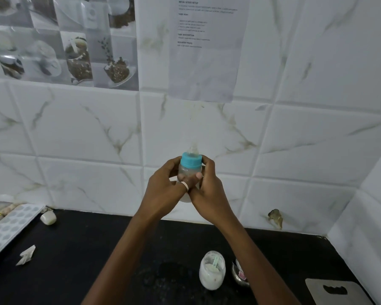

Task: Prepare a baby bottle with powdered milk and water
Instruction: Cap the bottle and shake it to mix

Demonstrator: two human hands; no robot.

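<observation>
Bottle held upright in the air above black counter, teat on, teal collar in place. Left hand and right hand both curl round its clear body, fingers overlapping. White contents visible at base. Open powder jar, scoop inside, stands on counter below.

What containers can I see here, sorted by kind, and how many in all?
Baby bottle: 1
Powder jar: 1
Steel cup: 1
Dimpled tray: 1
Total: 4
</observation>
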